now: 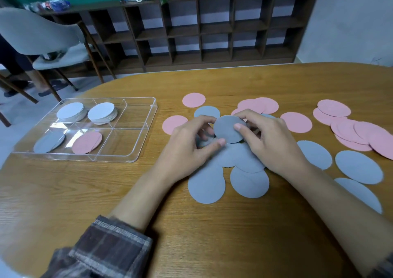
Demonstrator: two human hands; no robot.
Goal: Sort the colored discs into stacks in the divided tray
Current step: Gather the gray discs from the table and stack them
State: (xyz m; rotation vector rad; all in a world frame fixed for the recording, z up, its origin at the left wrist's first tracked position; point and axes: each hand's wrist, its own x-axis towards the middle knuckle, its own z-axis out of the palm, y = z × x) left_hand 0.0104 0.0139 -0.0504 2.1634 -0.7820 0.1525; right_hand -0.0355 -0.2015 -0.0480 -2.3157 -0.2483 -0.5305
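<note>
I'm looking down on a rounded wooden table [63, 192]. A clear divided tray [127, 143] sits at its left. Grey discs [206, 184] lie overlapping across the middle and right, and pink discs [296, 122] are scattered just behind them, farther from me.

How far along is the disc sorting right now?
Partway. Done: two white stacks, a grey pile and a pink pile sit in four sections of the tray. In hand: the left hand and right hand grip one grey disc. Left: many loose pink discs and loose grey discs lie on the table.
</note>
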